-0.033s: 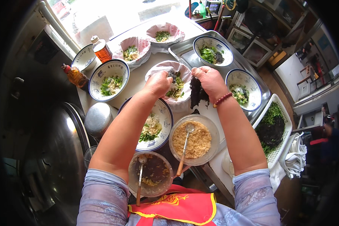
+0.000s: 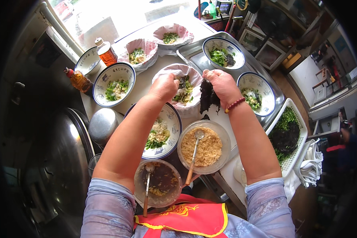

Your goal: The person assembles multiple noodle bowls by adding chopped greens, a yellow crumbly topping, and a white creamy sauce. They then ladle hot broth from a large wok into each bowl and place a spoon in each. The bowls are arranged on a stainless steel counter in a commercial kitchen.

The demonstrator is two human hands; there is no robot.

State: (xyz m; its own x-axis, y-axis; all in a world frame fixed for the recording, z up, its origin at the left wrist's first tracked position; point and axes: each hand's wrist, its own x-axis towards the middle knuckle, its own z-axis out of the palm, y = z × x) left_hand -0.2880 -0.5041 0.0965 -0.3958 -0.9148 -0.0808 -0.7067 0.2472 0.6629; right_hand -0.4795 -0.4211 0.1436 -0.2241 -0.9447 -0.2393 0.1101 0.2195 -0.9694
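Observation:
My right hand (image 2: 222,85) pinches a ragged, dark sheet of dried seaweed (image 2: 209,97), which hangs down beside a bowl lined with a plastic bag (image 2: 161,74). Over that bowl's left side is my left hand (image 2: 166,86), its fingers curled together; whatever they may hold is hidden. Inside the lined bowl lie chopped greens with dark seaweed bits (image 2: 183,83) on top. Nearer me stands a blue-rimmed bowl (image 2: 176,132) of greens and pale flakes, partly behind my left forearm.
Close to me are a tub of tan flakes (image 2: 210,152) and a tub of dark liquid (image 2: 167,193), each with a spoon. More bowls of greens (image 2: 116,90) surround them, two on a metal tray (image 2: 194,57). Two bottles (image 2: 106,53) stand left; a white basket (image 2: 302,119) of greens and seaweed sits right.
Dark bits that were at my left fingertips now show lower, on the greens in the lined bowl. My left hand has shifted slightly left; my right hand still holds the seaweed.

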